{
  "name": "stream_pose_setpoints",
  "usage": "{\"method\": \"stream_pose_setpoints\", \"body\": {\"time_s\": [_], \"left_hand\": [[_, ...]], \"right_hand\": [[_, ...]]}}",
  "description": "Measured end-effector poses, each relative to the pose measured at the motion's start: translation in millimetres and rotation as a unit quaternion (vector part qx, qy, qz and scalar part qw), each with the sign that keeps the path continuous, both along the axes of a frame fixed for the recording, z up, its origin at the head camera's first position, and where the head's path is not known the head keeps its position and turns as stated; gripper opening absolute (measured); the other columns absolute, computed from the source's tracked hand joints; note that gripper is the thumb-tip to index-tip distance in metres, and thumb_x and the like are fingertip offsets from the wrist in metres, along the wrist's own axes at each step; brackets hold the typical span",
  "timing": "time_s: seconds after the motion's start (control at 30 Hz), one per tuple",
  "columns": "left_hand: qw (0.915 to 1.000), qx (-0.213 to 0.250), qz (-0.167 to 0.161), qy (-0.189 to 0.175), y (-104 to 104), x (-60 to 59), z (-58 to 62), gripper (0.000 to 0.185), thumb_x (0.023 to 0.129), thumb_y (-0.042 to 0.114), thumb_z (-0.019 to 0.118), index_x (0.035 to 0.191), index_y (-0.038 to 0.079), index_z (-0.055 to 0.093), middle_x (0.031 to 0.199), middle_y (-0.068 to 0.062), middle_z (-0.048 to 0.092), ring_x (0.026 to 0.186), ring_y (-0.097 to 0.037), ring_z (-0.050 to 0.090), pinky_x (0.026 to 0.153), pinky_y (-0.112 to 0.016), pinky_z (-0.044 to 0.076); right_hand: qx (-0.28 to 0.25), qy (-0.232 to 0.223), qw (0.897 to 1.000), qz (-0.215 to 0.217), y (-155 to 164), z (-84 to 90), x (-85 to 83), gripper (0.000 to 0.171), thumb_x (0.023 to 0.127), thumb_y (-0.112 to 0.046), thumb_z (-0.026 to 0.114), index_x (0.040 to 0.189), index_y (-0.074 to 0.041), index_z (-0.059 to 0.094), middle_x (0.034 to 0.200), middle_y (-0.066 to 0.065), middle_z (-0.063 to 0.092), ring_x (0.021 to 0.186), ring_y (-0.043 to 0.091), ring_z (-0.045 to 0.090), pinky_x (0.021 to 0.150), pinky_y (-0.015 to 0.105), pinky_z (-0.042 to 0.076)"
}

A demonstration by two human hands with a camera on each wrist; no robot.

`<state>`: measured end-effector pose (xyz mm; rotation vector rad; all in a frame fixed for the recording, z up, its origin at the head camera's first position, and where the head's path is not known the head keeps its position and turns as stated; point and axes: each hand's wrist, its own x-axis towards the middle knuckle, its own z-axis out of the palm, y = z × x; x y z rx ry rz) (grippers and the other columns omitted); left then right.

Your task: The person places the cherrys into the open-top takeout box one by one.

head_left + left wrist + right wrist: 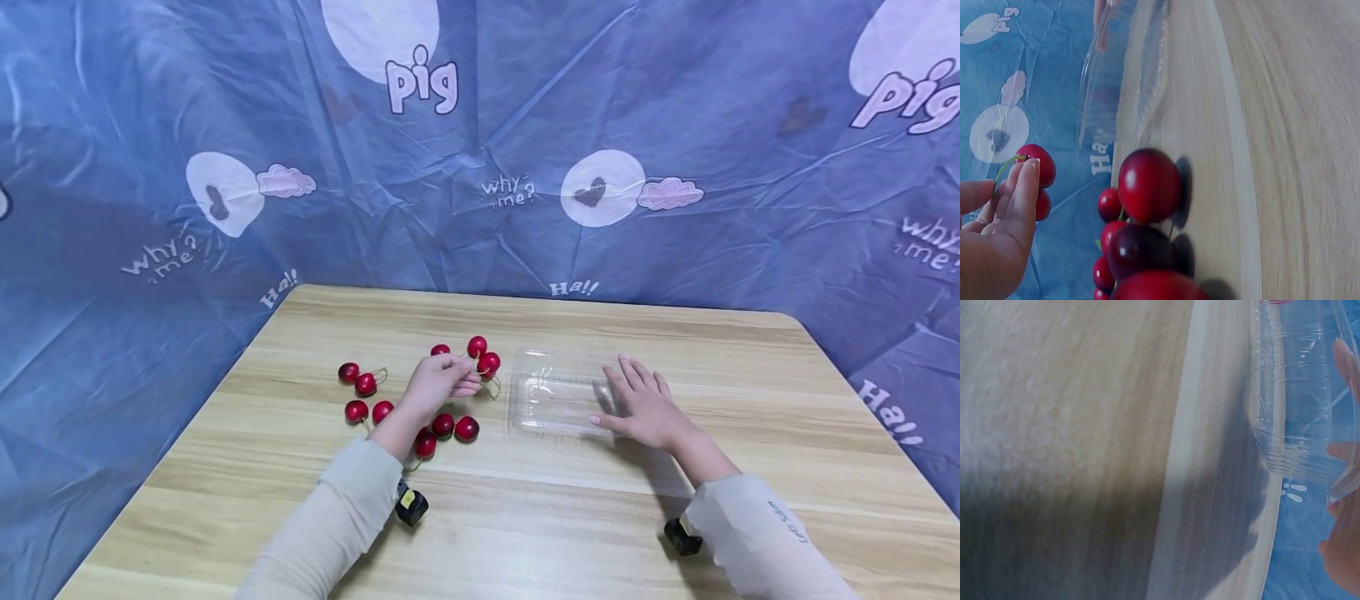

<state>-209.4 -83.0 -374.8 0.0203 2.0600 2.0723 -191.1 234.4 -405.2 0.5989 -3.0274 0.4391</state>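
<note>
Left grip (442,383) pinches cherry (1043,167) by stem (1002,169); right grip (647,412), fingers spread, at box (558,410); light, steady pinch should spare the stem.

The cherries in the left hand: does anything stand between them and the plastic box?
Nothing visible stands between the cherries, held by the left hand, and the plastic box: only a narrow strip of table shows there. The right hand is at the box's right side, out of that path.

Left grip (441,387) pinched, right grip (647,412) splayed
</note>
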Motion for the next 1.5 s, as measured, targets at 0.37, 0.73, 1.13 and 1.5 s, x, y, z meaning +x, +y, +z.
{"method": "stream_pose_setpoints", "body": {"time_s": [0.37, 0.73, 1.13, 1.5], "left_hand": [[0.9988, 0.002, -0.043, 0.023, 18, 1.2, -2.1, 0.022, 0.089, 0.007, 0.047, 0.096, -0.012, 0.054, 0.086, -0.021, 0.060, 0.073, -0.021, 0.062, 0.068, -0.029, 0.052], [0.9972, 0.002, -0.075, 0.001, 32, 0.0, -3.4, 0.019, 0.088, 0.005, 0.047, 0.093, -0.011, 0.055, 0.084, -0.021, 0.061, 0.072, -0.020, 0.062, 0.067, -0.030, 0.053], [0.9941, -0.018, -0.106, -0.006, 43, -2.0, -10.9, 0.020, 0.087, 0.005, 0.048, 0.096, -0.012, 0.056, 0.084, -0.022, 0.061, 0.068, -0.019, 0.062, 0.069, -0.034, 0.052], [0.9916, -0.030, -0.125, -0.009, 52, -4.6, -10.3, 0.019, 0.086, 0.004, 0.051, 0.093, -0.012, 0.059, 0.080, -0.020, 0.062, 0.068, -0.023, 0.062, 0.062, -0.028, 0.053]], "right_hand": [[0.004, -0.006, 1.000, 0.002, -1, 1.4, -1.2, 0.087, 0.075, -0.057, 0.052, 0.134, 0.001, 0.024, 0.138, 0.027, 0.010, 0.124, 0.041, 0.008, 0.097, 0.058, 0.004], [0.007, -0.006, 1.000, 0.002, -2, 1.5, -2.9, 0.088, 0.075, -0.058, 0.051, 0.134, 0.001, 0.024, 0.138, 0.027, 0.010, 0.124, 0.041, 0.007, 0.097, 0.058, 0.004], [0.010, -0.008, 1.000, 0.001, -2, 1.9, -1.4, 0.088, 0.074, -0.057, 0.052, 0.133, 0.001, 0.025, 0.137, 0.027, 0.011, 0.124, 0.041, 0.008, 0.097, 0.059, 0.005], [0.013, -0.009, 1.000, 0.000, -3, 2.5, -1.0, 0.088, 0.075, -0.058, 0.052, 0.133, 0.001, 0.025, 0.138, 0.027, 0.011, 0.124, 0.041, 0.008, 0.097, 0.059, 0.005]]}}
